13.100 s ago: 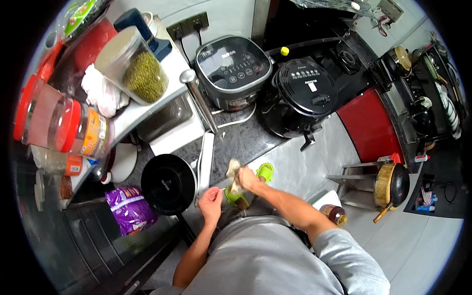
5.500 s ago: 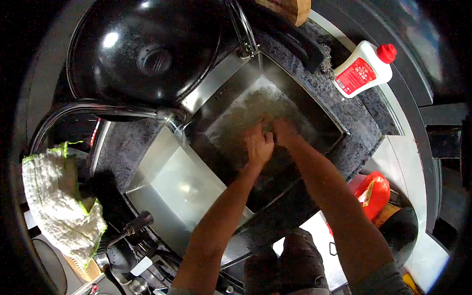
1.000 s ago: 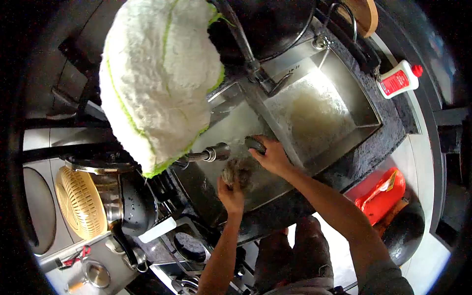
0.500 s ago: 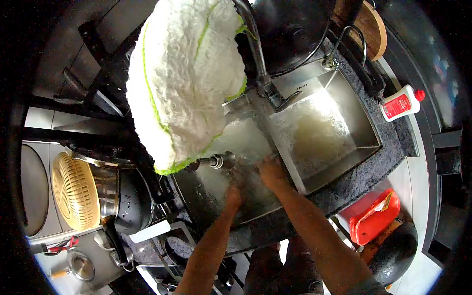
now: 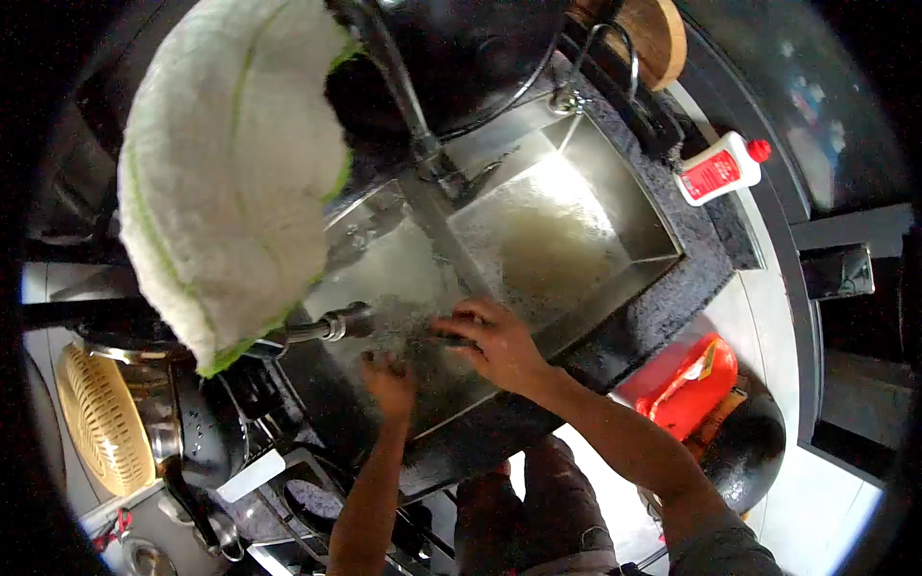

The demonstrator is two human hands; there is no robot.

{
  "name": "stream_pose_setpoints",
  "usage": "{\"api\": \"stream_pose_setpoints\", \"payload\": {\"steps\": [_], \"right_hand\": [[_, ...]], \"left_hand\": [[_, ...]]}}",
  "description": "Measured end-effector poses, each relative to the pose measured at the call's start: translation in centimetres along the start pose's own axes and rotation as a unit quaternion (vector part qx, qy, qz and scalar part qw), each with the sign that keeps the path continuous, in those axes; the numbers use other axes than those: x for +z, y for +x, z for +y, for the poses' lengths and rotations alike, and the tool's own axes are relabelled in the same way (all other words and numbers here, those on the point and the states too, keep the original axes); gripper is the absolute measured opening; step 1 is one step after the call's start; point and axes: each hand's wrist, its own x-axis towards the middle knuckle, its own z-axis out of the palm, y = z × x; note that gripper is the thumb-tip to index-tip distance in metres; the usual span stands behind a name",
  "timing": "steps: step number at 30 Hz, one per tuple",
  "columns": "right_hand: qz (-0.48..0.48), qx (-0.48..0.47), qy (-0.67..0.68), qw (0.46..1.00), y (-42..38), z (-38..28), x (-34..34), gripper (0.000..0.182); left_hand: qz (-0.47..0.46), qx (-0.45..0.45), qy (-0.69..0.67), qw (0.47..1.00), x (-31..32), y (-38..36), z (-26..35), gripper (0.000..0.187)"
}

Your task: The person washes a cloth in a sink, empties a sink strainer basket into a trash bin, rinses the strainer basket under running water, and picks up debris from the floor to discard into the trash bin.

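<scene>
water (image 5: 396, 271) pools in the basin (image 5: 444, 415) under my right hand (image 5: 504, 348), which pinches a small dark piece (image 5: 454, 340), probably light, slippery, best held mid-body. my left hand (image 5: 390, 384) is blurred; i can't tell its grip.

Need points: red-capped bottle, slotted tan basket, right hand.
Red-capped bottle (image 5: 713, 177), head view, on its red label.
Slotted tan basket (image 5: 102, 419), head view, on its slotted surface.
Right hand (image 5: 501, 349), head view, on its back.

Your view is dim, with bright glare on the right basin (image 5: 615, 202). Fisheye distortion bends the black-vignetted edges, and your hands look blurred.
</scene>
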Motion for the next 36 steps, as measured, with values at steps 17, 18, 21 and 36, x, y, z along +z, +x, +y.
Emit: {"api": "stream_pose_setpoints", "payload": {"steps": [17,18,21,36], "right_hand": [[0.53,0.466,0.096,0.702,-17.2,23.6,-16.7,0.048],[0.517,0.48,0.043,0.708,-18.0,24.8,-16.8,0.053],[0.475,0.519,-0.086,0.705,-19.7,27.5,-16.5,0.061],[-0.025,0.196,0.186,0.963,-4.5,0.5,-4.1,0.074]], "left_hand": [[-0.104,-0.326,-0.355,0.87,5.0,1.5,-2.5,0.057],[-0.176,-0.242,-0.171,0.939,7.7,-0.3,-5.8,0.049],[-0.229,-0.138,0.023,0.963,12.2,-2.6,-10.9,0.041],[0.081,-0.209,-0.506,0.833,-10.7,4.1,9.6,0.027]]}}
